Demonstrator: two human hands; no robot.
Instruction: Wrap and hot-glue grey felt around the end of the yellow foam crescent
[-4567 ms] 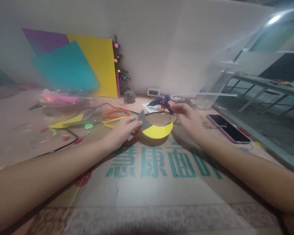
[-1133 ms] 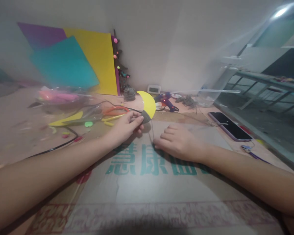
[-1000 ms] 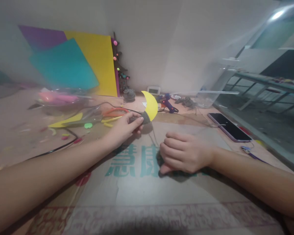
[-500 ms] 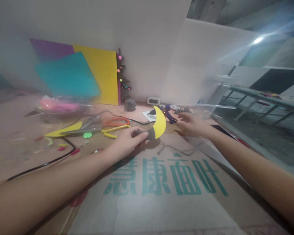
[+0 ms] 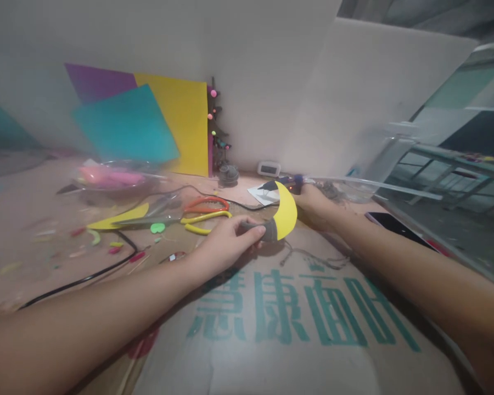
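Observation:
My left hand (image 5: pixel 226 241) pinches the lower end of a yellow crescent moon cutout (image 5: pixel 287 214), where grey-brown twine (image 5: pixel 269 231) is wrapped round it. Just behind the crescent lies a dark blue glue gun (image 5: pixel 297 180), its nozzle over a white paper piece (image 5: pixel 263 195). My right hand (image 5: pixel 313 206) is closed round the glue gun's handle; the crescent and the hand hide part of it. A loose strand of twine (image 5: pixel 313 258) trails on the cardboard (image 5: pixel 247 362) below.
Scissors (image 5: pixel 206 211) with orange and yellow handles lie left, near yellow scraps (image 5: pixel 119 216) and a black cord (image 5: pixel 82 280). A small clock (image 5: pixel 269 168) and a decorated branch (image 5: pixel 214 126) stand at the back by coloured sheets (image 5: pixel 127 126). A phone (image 5: pixel 399 230) lies right.
My right hand has moved from beside the glue gun onto its handle and closed. My left hand still holds the crescent. The view has shifted slightly.

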